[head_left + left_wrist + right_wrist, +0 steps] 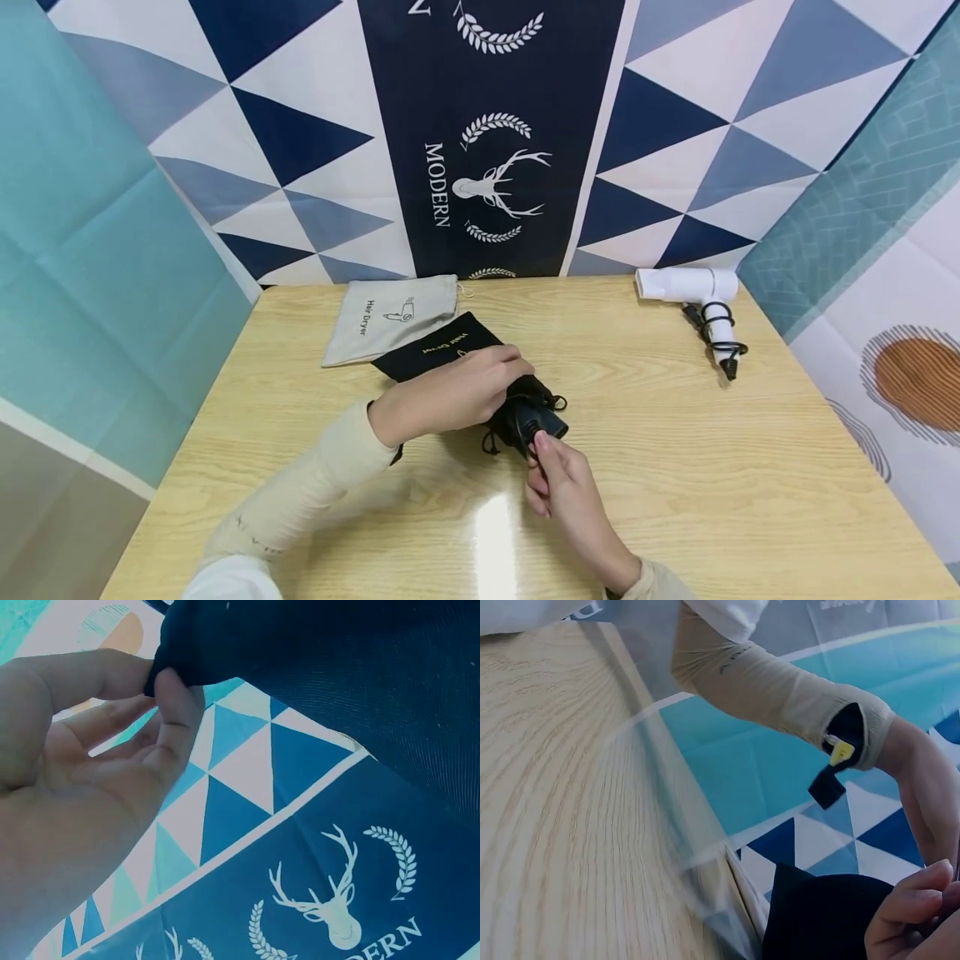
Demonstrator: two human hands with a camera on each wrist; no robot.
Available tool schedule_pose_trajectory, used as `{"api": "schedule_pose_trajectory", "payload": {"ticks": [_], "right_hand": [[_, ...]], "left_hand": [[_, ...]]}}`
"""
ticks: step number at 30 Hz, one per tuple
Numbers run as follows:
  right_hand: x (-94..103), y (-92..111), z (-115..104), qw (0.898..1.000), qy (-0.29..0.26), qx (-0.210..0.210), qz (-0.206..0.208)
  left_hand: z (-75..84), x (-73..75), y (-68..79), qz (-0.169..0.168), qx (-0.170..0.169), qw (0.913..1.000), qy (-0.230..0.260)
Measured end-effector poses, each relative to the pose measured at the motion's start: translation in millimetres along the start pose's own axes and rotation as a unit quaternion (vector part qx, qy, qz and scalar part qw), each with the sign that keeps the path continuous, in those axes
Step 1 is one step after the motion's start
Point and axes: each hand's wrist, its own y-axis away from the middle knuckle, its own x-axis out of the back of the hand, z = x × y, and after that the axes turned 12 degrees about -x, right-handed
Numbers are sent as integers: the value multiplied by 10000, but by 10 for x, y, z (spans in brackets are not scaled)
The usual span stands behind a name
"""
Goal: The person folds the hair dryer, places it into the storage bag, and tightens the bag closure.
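Note:
A black drawstring pouch (431,348) with yellow "Hair Dryer" lettering lies near the table's middle. My left hand (461,387) pinches the cloth at its mouth; the left wrist view shows thumb and fingers on the black fabric's edge (187,664). From the mouth sticks out the dark end of a hair dryer (553,420); the rest is hidden in the cloth. My right hand (566,483) pinches the black plug end of its cord (531,432) just outside the mouth. In the right wrist view, curled right fingers (911,911) appear beside the black pouch.
A light grey "Hair Dryer" pouch (397,317) lies at the back left, partly under the black one. A white hair dryer (686,285), its black cord (717,321) wound on the handle, lies at the back right. Patterned cloth (487,167) hangs behind the wooden table (675,467).

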Motion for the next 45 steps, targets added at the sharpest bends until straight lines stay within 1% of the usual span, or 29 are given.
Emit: {"api": "schedule_pose_trajectory", "payload": {"ticks": [5,9,12,15,18,23,28,31,34,37,41,45], "right_hand": [[-76,4,-7,9985,154,427,308],[-118,3,-6,9942,430,708,688],[-139,5,-8,9902,596,869,915],[-151,5,-9,9881,573,964,1051],[-164,9,-1,9872,433,1064,1110],[-219,17,21,9853,320,1196,1181],[-282,21,25,9828,175,1292,1305],[-320,8,12,9819,39,1362,1316],[-355,-19,0,9816,-97,1379,1316],[-381,-49,-1,9823,-180,1276,1358],[-403,-92,1,9839,-205,1097,1394],[-418,-124,5,9844,-244,1134,1323]], "left_hand": [[-15,26,-40,159,204,9991,-327],[-20,15,-61,-14,350,9982,-496],[-29,7,-80,-141,460,9979,-436],[-58,3,-103,-146,477,9982,-329],[-105,-17,-130,-22,357,9992,-188],[-165,-57,-165,316,90,9994,140],[-168,-46,-179,518,-177,9984,140],[-154,-27,-184,530,-317,9980,166],[-136,-19,-184,463,-438,9978,169],[-115,-16,-178,416,-553,9976,87],[-110,-25,-168,444,-665,9968,29],[-109,-42,-165,504,-699,9962,89]]}}
